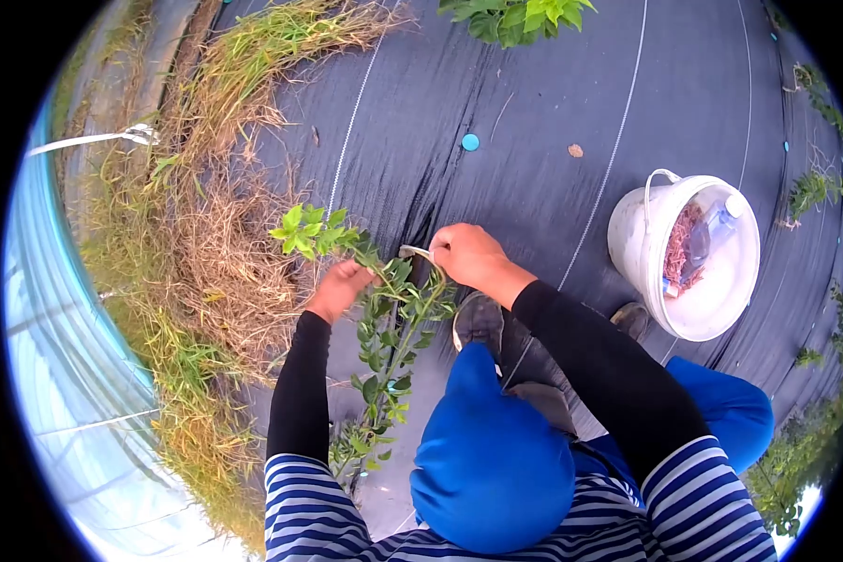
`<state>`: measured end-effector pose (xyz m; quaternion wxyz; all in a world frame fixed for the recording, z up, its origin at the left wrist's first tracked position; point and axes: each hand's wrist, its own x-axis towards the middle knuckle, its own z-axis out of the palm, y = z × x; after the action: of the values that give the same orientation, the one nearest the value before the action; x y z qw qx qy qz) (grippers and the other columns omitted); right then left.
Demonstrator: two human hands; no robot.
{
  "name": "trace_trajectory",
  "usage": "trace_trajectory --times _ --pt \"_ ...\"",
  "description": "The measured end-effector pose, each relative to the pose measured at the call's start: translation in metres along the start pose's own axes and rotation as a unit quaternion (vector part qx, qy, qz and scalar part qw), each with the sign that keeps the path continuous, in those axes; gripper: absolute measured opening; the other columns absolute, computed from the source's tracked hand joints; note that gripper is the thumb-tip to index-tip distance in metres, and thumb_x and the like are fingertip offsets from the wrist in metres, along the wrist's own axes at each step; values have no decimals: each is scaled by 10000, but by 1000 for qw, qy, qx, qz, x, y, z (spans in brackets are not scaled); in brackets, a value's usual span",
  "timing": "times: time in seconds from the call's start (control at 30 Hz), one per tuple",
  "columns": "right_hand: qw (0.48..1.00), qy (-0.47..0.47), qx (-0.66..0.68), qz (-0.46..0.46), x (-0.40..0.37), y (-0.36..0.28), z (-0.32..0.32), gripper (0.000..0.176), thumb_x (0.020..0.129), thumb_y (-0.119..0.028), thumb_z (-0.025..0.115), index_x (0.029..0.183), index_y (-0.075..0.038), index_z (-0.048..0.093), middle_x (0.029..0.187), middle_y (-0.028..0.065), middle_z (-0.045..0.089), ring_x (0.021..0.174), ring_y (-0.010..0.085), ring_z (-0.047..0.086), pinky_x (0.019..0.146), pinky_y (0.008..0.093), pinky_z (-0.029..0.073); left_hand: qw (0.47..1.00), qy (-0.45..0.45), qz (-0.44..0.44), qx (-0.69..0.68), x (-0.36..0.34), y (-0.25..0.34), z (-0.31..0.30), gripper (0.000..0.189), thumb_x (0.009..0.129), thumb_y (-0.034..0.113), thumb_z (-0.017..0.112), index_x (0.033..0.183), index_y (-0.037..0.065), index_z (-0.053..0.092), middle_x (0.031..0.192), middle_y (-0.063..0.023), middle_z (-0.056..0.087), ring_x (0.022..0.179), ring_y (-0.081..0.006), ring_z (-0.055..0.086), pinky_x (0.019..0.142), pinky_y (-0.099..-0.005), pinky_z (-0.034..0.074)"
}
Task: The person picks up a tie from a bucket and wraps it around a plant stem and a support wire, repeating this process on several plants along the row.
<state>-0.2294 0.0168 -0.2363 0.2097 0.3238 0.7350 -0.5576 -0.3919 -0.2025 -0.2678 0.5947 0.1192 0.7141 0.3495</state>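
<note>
A leafy green plant (381,337) rises between my hands, its lighter top shoot (311,231) leaning left. My left hand (342,288) is closed in a pinch at the plant's upper stem, with leaves partly covering the fingertips. On the other side of the stem, my right hand (473,258) pinches the end of a pale, narrow strip (416,251). The strip reaches from those fingers toward the plant. Whether it passes around the stem is hidden by leaves.
A white bucket (635,229) at the right holds reddish strands (682,245) and a clear bottle (718,223). Dark ground sheeting (534,103) lies underfoot. Dry grass (215,253) borders it at left. Another plant (515,19) grows ahead. My shoe (479,321) is close to the stem.
</note>
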Motion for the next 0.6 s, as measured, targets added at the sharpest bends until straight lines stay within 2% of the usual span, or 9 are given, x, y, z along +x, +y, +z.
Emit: trace_trajectory --times 0.13,0.2,0.27,0.33,0.43,0.47,0.5,0.53,0.6 --pt "999 2 -12 -44 10 13 3 171 806 -194 538 881 -92 652 869 131 654 863 331 612 760 425 480 1000 -13 12 -25 6 -2 -2 126 890 102 551 909 47 662 840 10 655 784 -72 558 767 -245 431" --pt "998 28 54 -35 17 21 8 187 819 -198 520 889 -80 647 883 145 649 871 345 606 761 431 477 999 -19 14 -26 8 4 0 132 887 97 552 937 45 662 850 7 658 791 -73 561 768 -246 434" --pt "997 37 65 -26 21 22 6 194 830 -199 511 892 -70 642 883 152 648 880 351 603 764 435 475 999 12 3 50 5 22 6 150 875 81 560 983 39 654 866 6 658 828 -74 563 767 -249 439" --pt "998 39 43 24 23 25 3 196 844 -197 503 903 -63 633 889 158 645 891 354 599 772 439 470 999 -6 18 26 14 9 4 194 879 140 568 1009 18 643 906 -8 659 847 -86 571 776 -247 441" --pt "996 47 70 21 23 47 14 181 854 -183 504 880 -39 611 863 170 638 820 347 612 727 425 480 998 -1 -18 63 18 6 5 260 894 234 550 1023 25 637 917 -49 660 824 -110 580 780 -251 442" --pt "996 47 70 21 19 57 19 181 854 -183 504 880 -39 611 863 170 638 820 347 612 727 425 480 985 -41 14 169 18 11 6 281 895 269 536 1033 44 634 936 -84 655 840 -157 595 794 -271 447" --pt "992 39 121 2 10 66 25 170 858 -166 501 865 -25 596 821 162 633 747 318 619 673 402 484 958 -79 46 272 17 15 8 302 897 303 522 1044 63 630 955 -120 650 857 -205 610 808 -290 452" --pt "985 32 171 -18 1 75 34 162 861 -149 499 850 -10 581 779 154 628 674 289 625 619 380 489 958 -79 46 272 19 4 6 302 897 303 522 1044 63 630 955 -120 650 857 -205 610 808 -290 452" --pt "958 -9 287 17 -20 94 58 147 866 -113 482 830 9 555 707 113 602 570 200 598 532 318 473 861 -108 72 492 26 -33 5 269 890 272 502 1048 91 624 975 -176 627 910 -310 600 807 -352 464"
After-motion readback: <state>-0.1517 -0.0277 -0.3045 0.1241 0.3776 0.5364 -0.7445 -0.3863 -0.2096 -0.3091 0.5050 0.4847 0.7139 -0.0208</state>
